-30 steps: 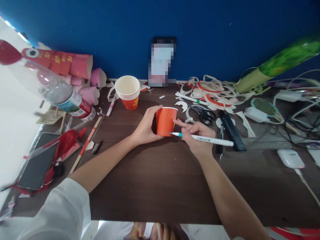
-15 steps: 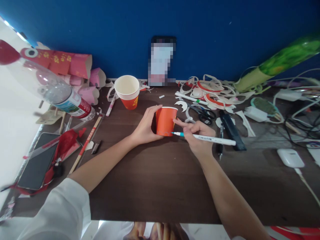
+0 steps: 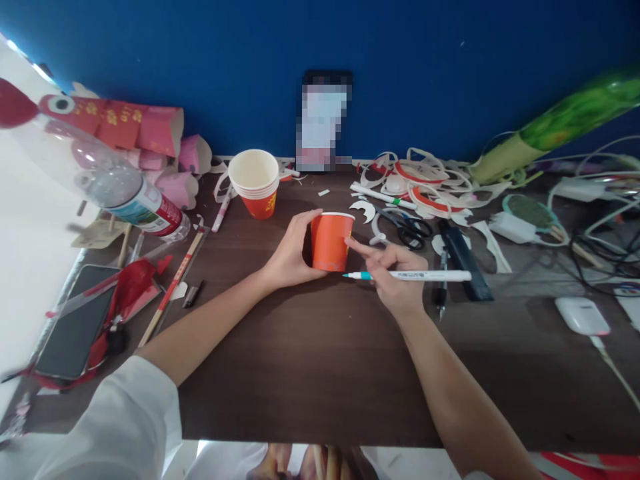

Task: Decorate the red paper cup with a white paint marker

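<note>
An orange-red paper cup (image 3: 330,241) with a white rim stands in the middle of the dark table. My left hand (image 3: 290,253) is closed around its left side, thumb low at the base and fingers near the rim. In my right hand (image 3: 399,277) is a white marker (image 3: 443,275) with a teal tip. That tip lies just beside the lower right of the cup, seemingly off its surface, and a right finger touches the cup's right side. Faint marks show along the cup's lower edge. Behind stands a stack of similar paper cups (image 3: 254,180).
A smartphone (image 3: 324,123) leans against the blue partition. Scissors (image 3: 413,233), paper scraps (image 3: 425,177) and a black pen (image 3: 440,293) lie right of the cup. Leftward are a plastic bottle (image 3: 145,207), chopsticks (image 3: 173,287) and another phone (image 3: 77,327). An earphone case (image 3: 583,315) sits far right.
The marker's tip has dropped from the cup's lower edge to just below and beside it, and the marker is now nearly level. My left hand and the cup have barely moved.
</note>
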`<state>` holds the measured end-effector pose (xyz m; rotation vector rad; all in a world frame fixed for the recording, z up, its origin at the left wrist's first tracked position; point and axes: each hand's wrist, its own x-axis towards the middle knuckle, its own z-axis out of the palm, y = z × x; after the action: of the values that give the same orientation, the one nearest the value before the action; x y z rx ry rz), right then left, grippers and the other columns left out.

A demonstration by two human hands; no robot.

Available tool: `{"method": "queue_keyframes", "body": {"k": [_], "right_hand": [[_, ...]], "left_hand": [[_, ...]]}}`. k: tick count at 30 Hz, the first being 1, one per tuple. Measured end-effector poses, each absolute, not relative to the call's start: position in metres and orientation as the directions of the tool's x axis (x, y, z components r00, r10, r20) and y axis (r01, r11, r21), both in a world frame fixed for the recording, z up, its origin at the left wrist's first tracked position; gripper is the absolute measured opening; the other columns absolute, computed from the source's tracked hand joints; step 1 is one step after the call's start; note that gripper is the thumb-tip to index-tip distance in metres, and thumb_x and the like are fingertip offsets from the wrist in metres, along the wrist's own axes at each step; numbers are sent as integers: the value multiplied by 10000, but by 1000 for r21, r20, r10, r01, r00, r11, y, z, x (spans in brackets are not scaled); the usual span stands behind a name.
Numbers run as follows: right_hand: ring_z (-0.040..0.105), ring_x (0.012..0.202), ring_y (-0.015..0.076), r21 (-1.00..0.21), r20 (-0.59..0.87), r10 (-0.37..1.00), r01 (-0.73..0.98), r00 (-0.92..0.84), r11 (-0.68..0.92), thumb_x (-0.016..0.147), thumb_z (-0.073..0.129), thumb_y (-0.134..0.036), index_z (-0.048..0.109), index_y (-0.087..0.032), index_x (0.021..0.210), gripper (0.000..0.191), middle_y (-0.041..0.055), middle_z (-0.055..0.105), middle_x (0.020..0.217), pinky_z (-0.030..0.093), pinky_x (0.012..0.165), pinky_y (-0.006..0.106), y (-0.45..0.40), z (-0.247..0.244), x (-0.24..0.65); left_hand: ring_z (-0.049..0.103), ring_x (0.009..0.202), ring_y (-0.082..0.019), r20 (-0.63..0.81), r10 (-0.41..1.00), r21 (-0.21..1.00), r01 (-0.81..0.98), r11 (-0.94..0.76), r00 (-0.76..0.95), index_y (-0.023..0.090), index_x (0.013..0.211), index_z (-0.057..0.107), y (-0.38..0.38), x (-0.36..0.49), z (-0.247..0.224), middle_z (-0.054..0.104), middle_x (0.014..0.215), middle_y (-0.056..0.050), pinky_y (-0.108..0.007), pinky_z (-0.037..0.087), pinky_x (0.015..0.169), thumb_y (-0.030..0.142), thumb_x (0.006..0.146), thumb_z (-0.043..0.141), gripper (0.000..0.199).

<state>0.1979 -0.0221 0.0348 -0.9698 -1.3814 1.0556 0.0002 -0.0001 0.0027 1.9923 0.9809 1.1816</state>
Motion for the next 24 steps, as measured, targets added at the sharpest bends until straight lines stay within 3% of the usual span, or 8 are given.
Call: {"method": "queue_keyframes", "body": {"k": [4,8,11,13,16,19,24], "right_hand": [[720,672,222,-952,252,958,-210,-134,221,779,667,-410,473,-222,537,363,-64,509,444,459,1003,529,-21,33,196],[726,757,258,-969,197,957,-191,-214,157,814,390,-720,524,-237,560,563,-8,582,465,367,1077,546,-23,42,192],[732,721,272,-969,217,965,-147,-144,196,771,220,-823,535,-250,561,687,-36,451,350,308,1118,536,-23,44,193],[731,659,251,-966,248,965,-90,-82,241,797,422,-732,550,-256,607,528,-85,380,308,290,1134,520,-21,43,195],[737,773,257,-964,264,964,10,-43,265,747,711,-454,525,-257,630,295,-100,478,338,317,1123,523,-22,39,197],[714,919,279,-957,284,956,32,-71,287,718,746,-351,492,-255,560,315,-67,582,406,380,1090,511,-24,38,197],[703,947,271,-941,335,937,25,-97,338,750,703,-219,508,-248,541,287,-68,610,442,437,1066,478,-26,41,197]], "left_hand": [[346,1316,-348,445,834,798,279,-535,326,212,1397,185,-2,0,3,279,1402,-177,-524,337,1085,317,608,761,983],[332,1315,-362,407,839,778,344,-526,361,235,1416,161,-3,-1,7,265,1428,-173,-568,317,1085,285,593,764,1022],[321,1343,-362,418,826,757,358,-547,377,214,1416,168,-2,-2,6,307,1420,-183,-553,307,1103,297,601,777,1022],[319,1360,-363,414,833,763,359,-537,367,199,1425,142,-1,-2,4,311,1430,-197,-530,316,1107,328,611,788,1047],[323,1368,-367,399,850,776,369,-512,343,202,1436,118,-1,-1,1,303,1448,-208,-520,339,1095,374,628,790,1065],[328,1370,-365,396,856,777,375,-505,334,210,1434,126,0,-1,0,305,1455,-207,-521,346,1091,383,632,789,1055],[330,1373,-361,385,859,780,378,-498,338,192,1426,136,-1,-2,2,300,1461,-217,-507,339,1103,369,627,788,1046]]}}
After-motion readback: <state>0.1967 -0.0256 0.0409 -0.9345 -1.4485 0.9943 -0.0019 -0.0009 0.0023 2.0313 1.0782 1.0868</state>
